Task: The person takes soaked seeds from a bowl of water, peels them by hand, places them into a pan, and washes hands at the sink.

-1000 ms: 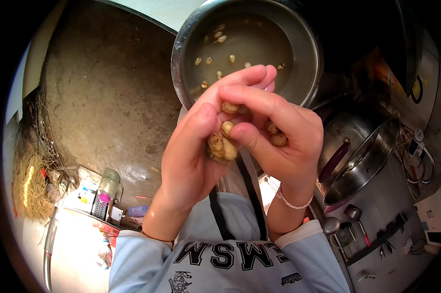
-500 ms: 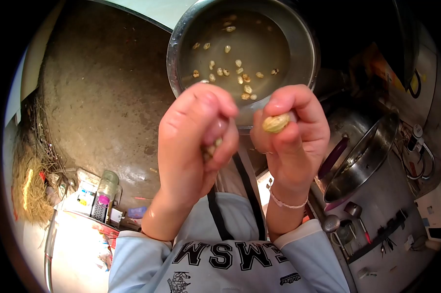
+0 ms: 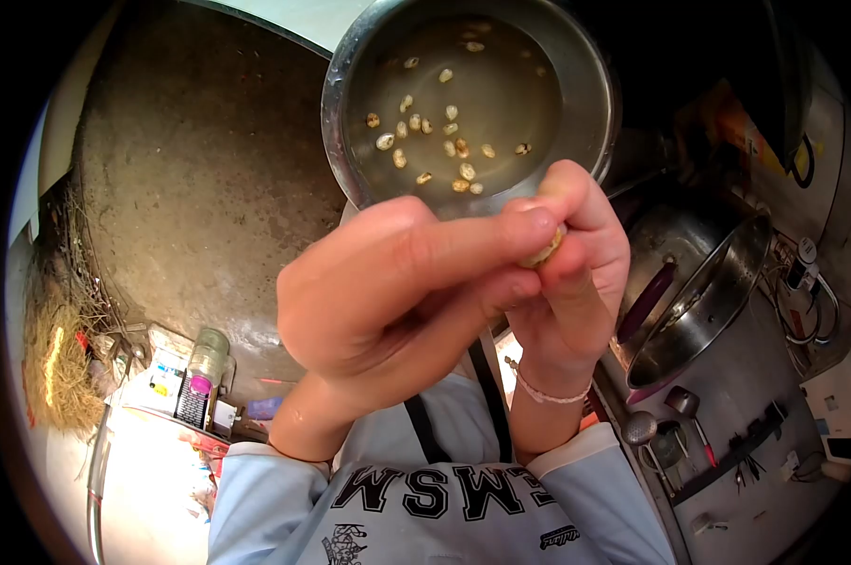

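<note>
Right now, one small peanut (image 3: 548, 250) sits just right of the middle of the picture, pinched between fingertips. The right hand (image 3: 585, 282) has its thumb and finger closed on it. The left hand (image 3: 378, 282) reaches across from the left, with its thumb and pointing finger squeezed on the near side of the same peanut. I can't tell if more is tucked inside either hand, because the fingers hide the palms.

The peanut could slip. It is little and round, only the tips hold it, and the skin looks a bit wet. If the two hands push unevenly, it could pop out sideways. Then it might plop into the big metal bowl (image 3: 590, 104) at the top of the picture, where lots of other peanuts (image 3: 415, 122) lie in cloudy water (image 3: 515, 89). Or it might drop down by the shirt (image 3: 416, 527), or roll onto the brown floor (image 3: 209, 169) at the upper left.

Fingers could get hurt too. They are packed so close that a hard squeeze might pinch a fingertip or poke it with a nail.
</note>
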{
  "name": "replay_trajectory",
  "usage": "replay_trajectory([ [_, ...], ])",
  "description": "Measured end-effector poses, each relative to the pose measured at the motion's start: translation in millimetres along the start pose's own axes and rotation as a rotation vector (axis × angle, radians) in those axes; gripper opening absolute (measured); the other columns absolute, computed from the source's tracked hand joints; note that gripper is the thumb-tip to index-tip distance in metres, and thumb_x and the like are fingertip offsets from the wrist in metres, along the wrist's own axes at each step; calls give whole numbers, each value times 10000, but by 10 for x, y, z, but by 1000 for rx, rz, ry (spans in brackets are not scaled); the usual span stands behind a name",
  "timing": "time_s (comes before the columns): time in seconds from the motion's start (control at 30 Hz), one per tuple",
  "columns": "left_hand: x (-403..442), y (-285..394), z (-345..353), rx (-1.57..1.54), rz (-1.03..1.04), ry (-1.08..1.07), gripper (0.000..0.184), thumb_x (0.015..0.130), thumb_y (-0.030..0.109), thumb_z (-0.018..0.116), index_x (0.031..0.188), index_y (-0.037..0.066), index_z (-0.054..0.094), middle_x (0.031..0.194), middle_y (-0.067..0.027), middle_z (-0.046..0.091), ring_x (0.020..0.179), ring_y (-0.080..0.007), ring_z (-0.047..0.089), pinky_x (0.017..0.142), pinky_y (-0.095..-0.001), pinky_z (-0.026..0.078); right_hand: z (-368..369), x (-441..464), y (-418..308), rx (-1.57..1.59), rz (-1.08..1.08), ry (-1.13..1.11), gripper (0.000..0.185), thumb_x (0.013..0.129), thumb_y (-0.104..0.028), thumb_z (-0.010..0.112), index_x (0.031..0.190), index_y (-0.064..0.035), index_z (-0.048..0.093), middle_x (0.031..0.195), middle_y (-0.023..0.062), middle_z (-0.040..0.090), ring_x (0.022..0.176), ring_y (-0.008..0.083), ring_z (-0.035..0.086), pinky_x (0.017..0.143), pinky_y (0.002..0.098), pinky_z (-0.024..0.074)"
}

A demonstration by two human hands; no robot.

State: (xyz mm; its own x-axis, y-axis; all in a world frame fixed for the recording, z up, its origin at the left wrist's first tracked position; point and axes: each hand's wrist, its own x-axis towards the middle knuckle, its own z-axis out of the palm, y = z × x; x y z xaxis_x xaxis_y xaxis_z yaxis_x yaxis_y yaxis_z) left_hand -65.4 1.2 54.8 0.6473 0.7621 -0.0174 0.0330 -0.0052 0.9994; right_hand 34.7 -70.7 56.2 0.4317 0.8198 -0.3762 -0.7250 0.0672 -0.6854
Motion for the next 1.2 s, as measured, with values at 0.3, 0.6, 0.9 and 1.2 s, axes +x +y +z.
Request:
replay_trajectory([
  [0.3,45,-134,-27,258,418,17,278,590,50,701,819,-59,589,578,-59,507,459,-94,452,406,-196,360,-33,-8,-14,-425,-102,-70,241,806,-193,539,662,-6,490,572,1,490,506,24,395,439,160,304],
  [0.6,90,-96,-40,278,387,-3,289,567,65,714,804,-48,594,545,-53,505,425,-91,435,377,-185,333,-6,21,15,-472,-183,7,280,853,-162,412,653,12,503,547,7,476,477,44,400,427,177,310],
  [0.9,121,-93,-25,270,314,-44,260,565,47,711,790,-21,599,530,-34,484,427,-70,405,368,-176,269,-75,60,-71,-509,-121,-61,284,864,-176,419,664,8,499,558,17,488,486,43,399,437,178,311],
  [1.2,166,-65,24,157,101,-85,238,573,31,706,787,-8,610,559,-4,474,458,-29,359,396,-161,220,-126,67,-60,-571,-148,-84,217,822,-119,404,695,26,503,568,27,483,501,53,414,453,186,328],
])
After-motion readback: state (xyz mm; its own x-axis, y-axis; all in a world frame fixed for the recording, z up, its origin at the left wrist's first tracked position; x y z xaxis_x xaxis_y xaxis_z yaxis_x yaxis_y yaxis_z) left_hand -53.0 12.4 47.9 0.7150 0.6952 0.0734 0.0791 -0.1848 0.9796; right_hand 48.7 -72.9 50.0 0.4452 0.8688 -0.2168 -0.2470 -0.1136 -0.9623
